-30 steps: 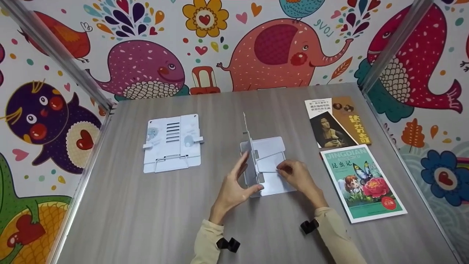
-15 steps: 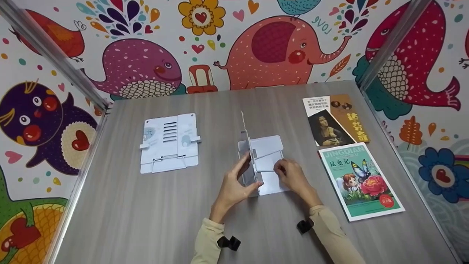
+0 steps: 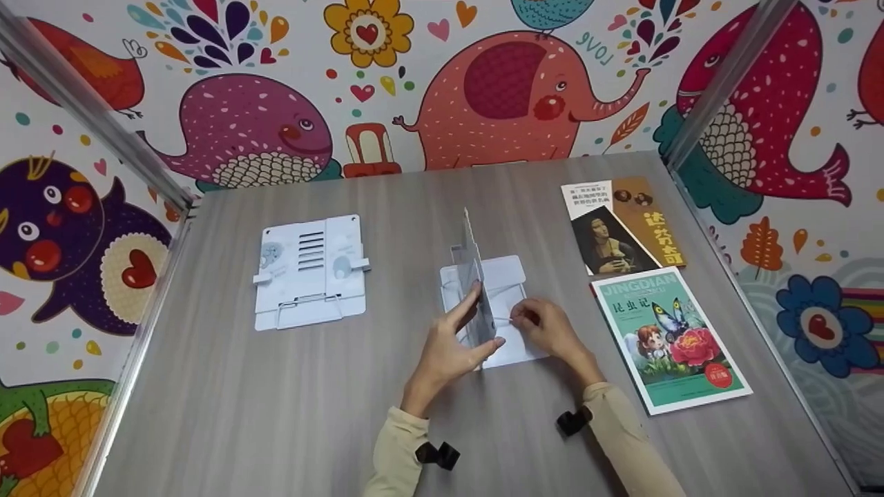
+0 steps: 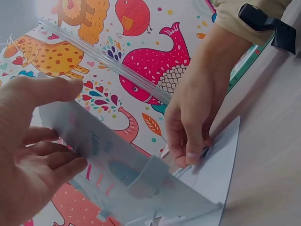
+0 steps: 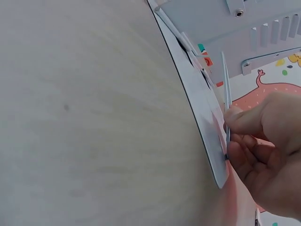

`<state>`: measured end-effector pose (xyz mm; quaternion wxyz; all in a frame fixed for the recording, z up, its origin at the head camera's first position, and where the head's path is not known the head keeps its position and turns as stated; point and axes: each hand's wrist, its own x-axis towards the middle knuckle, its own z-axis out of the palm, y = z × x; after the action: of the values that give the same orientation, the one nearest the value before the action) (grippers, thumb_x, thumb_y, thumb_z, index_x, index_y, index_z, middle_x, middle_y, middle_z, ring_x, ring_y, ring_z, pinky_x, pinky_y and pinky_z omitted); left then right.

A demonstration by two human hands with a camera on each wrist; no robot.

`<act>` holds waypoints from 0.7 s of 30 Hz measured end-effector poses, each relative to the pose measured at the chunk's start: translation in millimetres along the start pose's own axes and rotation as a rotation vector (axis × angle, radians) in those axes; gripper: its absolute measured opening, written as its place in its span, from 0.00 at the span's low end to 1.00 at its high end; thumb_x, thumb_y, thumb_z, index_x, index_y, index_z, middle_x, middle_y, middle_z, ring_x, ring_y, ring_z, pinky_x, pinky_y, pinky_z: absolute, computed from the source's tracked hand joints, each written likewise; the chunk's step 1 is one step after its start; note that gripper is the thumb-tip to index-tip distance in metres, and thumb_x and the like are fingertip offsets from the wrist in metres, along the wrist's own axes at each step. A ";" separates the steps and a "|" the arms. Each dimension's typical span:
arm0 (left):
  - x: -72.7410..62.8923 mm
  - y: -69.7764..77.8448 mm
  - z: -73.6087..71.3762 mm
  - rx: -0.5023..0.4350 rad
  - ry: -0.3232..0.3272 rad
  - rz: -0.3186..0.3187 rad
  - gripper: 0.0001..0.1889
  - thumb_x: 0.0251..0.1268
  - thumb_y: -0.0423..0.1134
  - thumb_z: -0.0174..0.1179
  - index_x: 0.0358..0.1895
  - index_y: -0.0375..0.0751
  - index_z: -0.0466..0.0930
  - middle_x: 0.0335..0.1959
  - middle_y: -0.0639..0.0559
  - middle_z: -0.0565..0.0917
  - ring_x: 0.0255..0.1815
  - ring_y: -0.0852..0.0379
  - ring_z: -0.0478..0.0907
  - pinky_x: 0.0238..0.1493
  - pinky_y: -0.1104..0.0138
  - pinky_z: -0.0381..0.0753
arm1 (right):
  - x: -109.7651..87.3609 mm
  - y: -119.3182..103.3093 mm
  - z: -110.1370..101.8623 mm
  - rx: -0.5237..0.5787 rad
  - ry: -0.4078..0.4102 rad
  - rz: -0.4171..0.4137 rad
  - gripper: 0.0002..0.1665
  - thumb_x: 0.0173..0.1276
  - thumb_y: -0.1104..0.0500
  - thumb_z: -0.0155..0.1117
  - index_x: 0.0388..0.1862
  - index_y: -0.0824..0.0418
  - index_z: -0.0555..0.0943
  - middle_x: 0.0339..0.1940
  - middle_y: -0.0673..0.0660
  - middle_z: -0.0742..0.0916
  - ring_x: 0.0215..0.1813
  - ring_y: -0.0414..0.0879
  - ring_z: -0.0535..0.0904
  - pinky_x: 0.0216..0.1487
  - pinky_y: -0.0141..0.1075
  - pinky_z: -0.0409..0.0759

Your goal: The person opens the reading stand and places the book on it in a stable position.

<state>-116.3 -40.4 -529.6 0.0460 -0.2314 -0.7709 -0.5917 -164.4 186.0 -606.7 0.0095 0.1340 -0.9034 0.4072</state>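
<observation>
A white book stand is set up at mid-table in the head view, its base plate (image 3: pixel 514 350) flat and its slotted panel (image 4: pixel 124 148) raised nearly on edge. My left hand (image 3: pixel 447 351) grips this panel by its near end, between thumb and fingers. Between thumb and fingertips, my right hand (image 3: pixel 550 333) pinches a thin wire support (image 5: pixel 227 87) just above the base. Hinges and screws show on the panel's underside in the right wrist view. The wire's far attachment is partly hidden behind the panel.
A second white stand (image 3: pixel 280 293) lies folded flat on the left of the table (image 3: pixel 242 407). At the right lie a brown-and-white book (image 3: pixel 618 241) and a green insect book (image 3: pixel 666 355). Patterned walls (image 3: pixel 376 90) border the table.
The raised panel has swung rightward over the base, still gripped by my left hand. My right hand has shifted slightly left with the wire support. The head view has panned a little.
</observation>
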 end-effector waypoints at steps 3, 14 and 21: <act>2.4 1.0 4.5 0.009 -0.002 -0.005 0.43 0.57 0.35 0.75 0.75 0.29 0.62 0.76 0.37 0.67 0.72 0.45 0.71 0.68 0.60 0.76 | 0.3 2.4 -1.6 0.038 -0.011 0.012 0.06 0.67 0.69 0.68 0.37 0.59 0.85 0.33 0.53 0.86 0.36 0.43 0.76 0.41 0.35 0.77; 11.9 4.8 27.5 0.107 -0.011 -0.056 0.42 0.56 0.38 0.74 0.74 0.33 0.66 0.76 0.40 0.66 0.73 0.48 0.70 0.68 0.60 0.76 | -2.6 7.9 -1.9 0.069 0.002 0.008 0.07 0.66 0.73 0.64 0.40 0.65 0.85 0.31 0.56 0.84 0.35 0.43 0.75 0.37 0.33 0.76; 18.1 5.7 36.7 0.134 -0.001 -0.035 0.42 0.54 0.37 0.75 0.73 0.32 0.67 0.75 0.38 0.68 0.72 0.48 0.71 0.68 0.59 0.76 | -1.9 13.5 -5.9 0.096 0.006 -0.025 0.12 0.62 0.73 0.63 0.44 0.67 0.85 0.32 0.59 0.85 0.34 0.43 0.75 0.37 0.34 0.75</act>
<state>-122.5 0.4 -529.1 0.0507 -0.2146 -0.8126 -0.5395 -166.5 199.3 -612.9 0.0109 0.1446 -0.8810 0.4504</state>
